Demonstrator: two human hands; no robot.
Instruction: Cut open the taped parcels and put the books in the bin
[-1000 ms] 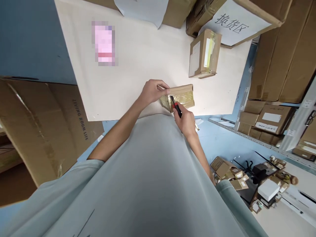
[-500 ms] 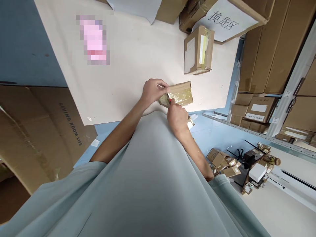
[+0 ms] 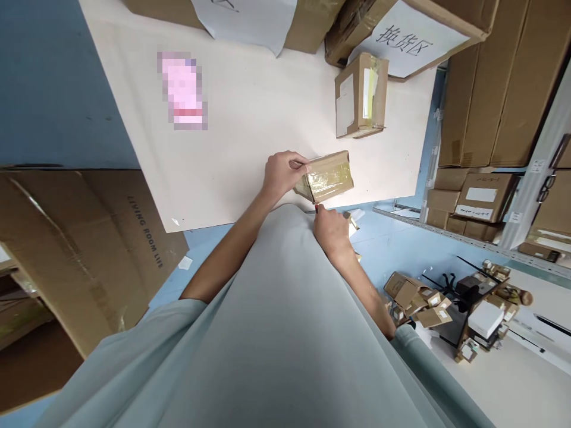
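Observation:
A small cardboard box [image 3: 331,176] with shiny clear tape on its side lies tilted near the front edge of the white table. My left hand [image 3: 284,172] pinches the upper corner of its left end between thumb and fingers. At the lower corner of that same end, my right hand [image 3: 332,230] is closed around a small red cutter [image 3: 317,208]. Only a bit of the cutter shows; my fingers cover the rest, and its blade cannot be made out.
A taped, labelled box [image 3: 362,98] stands farther back on the white table [image 3: 250,101]. Larger cartons with paper signs [image 3: 404,41] line the back. A blurred pink item [image 3: 182,89] lies at the left. A big carton [image 3: 102,238] stands left of the table; shelving [image 3: 517,202] is at right.
My right hand has drawn the cutter down along the box's left end, from its upper part to the lower corner. My left hand keeps its pinch. The whole view has shifted slightly.

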